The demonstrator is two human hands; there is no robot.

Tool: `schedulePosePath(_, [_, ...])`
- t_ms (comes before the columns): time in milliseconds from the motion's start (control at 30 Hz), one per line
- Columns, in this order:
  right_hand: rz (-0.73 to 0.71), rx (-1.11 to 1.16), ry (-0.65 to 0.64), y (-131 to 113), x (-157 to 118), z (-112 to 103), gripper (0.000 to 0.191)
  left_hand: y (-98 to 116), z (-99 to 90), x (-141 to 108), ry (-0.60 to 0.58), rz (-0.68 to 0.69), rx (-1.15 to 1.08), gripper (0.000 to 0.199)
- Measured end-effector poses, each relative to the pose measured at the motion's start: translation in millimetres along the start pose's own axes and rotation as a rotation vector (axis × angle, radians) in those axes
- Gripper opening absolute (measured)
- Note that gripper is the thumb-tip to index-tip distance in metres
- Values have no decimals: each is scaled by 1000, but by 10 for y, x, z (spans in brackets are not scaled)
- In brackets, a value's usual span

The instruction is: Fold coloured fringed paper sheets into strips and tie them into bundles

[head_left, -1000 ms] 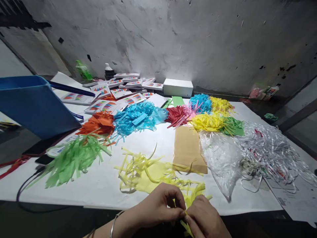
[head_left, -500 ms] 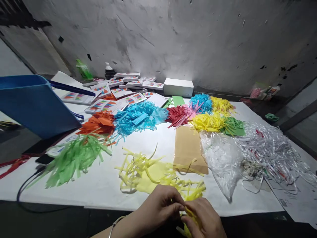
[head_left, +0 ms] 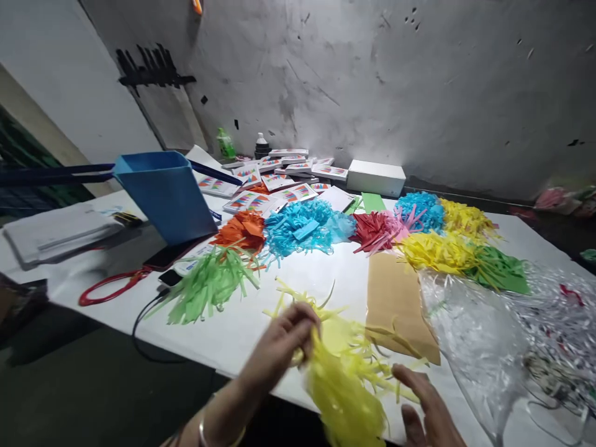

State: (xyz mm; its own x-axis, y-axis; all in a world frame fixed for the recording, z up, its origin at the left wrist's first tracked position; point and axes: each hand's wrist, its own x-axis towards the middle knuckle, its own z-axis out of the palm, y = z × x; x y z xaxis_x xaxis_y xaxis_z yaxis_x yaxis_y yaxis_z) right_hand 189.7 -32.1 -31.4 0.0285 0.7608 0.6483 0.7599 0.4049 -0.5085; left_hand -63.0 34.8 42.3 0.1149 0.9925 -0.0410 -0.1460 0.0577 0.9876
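Note:
My left hand [head_left: 279, 341], with a bangle at its wrist, pinches the top end of a yellow fringed paper tassel [head_left: 344, 397]. Its strips hang down, slightly blurred, past the table's front edge. To the right of the tassel is my right hand [head_left: 433, 406], fingers apart and holding nothing. Behind the tassel, more yellow paper strips [head_left: 333, 332] lie loose on the white-covered table [head_left: 261, 335]. They overlap a flat piece of brown paper [head_left: 395, 298]. Light green fringe [head_left: 212, 279] lies farther left.
Orange fringe [head_left: 239, 231], blue fringe [head_left: 298, 230], red fringe [head_left: 370, 230] and other bunches line the table's middle. A blue bin [head_left: 172, 205] stands left. Several printed boxes [head_left: 251, 202] and a white box [head_left: 376, 178] are at the back. Clear plastic [head_left: 470, 329] lies right.
My left hand has lifted the yellow tassel up and leftward. My right hand has let go and opened, moving off to the right. The view has turned left.

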Motion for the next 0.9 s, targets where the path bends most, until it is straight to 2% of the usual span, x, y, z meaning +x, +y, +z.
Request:
schedulePosePath(67, [-26, -34, -9, -15, -9, 96, 33, 232, -476, 150, 386, 266, 257, 23])
schedulePosePath(133, [-154, 14, -68, -90, -42, 268, 30, 500, -978, 289, 738, 515, 639, 18])
schedulePosePath(167, [-227, 44, -108, -139, -63, 370, 30, 628, -1203, 350, 842, 558, 705, 15])
schedulePosePath(233, [-344, 62, -187, -229, -108, 573, 31, 833, -1530, 454, 917, 612, 875, 15])
schedulePosePath(300, [-414, 20, -248, -275, -148, 736, 32, 908, -1629, 530, 844, 649, 1033, 17])
schedulePosePath(367, [-443, -35, -272, -268, -181, 838, 32, 799, -1474, 554, 678, 686, 1137, 16])
schedulePosePath(433, [-450, -72, -256, -225, -202, 880, 31, 509, -1119, 500, 383, 713, 1165, 8])
schedulePosePath(500, [-462, -99, -232, -165, -207, 870, 29, 119, -689, 374, -265, 720, 1148, 10])
schedulePosePath(533, [-479, -125, -228, -133, -203, 850, 29, -74, -490, 299, -476, 694, 1163, 9])
schedulePosePath(567, [-501, -162, -230, -100, -195, 823, 29, -246, -323, 230, -586, 678, 1195, 8])
schedulePosePath(633, [-544, -253, -243, -38, -175, 759, 33, -494, -109, 146, -560, 641, 1306, 5])
schedulePosePath(700, [-564, -323, -261, 13, -158, 700, 37, -603, -51, 165, -445, 589, 1411, 9])
schedulePosePath(800, [-563, -349, -281, 50, -158, 653, 38, -604, -140, 347, -273, 501, 1504, 13])
schedulePosePath(900, [-530, -332, -270, 30, -191, 657, 36, -554, -277, 532, -8, 395, 1561, 26])
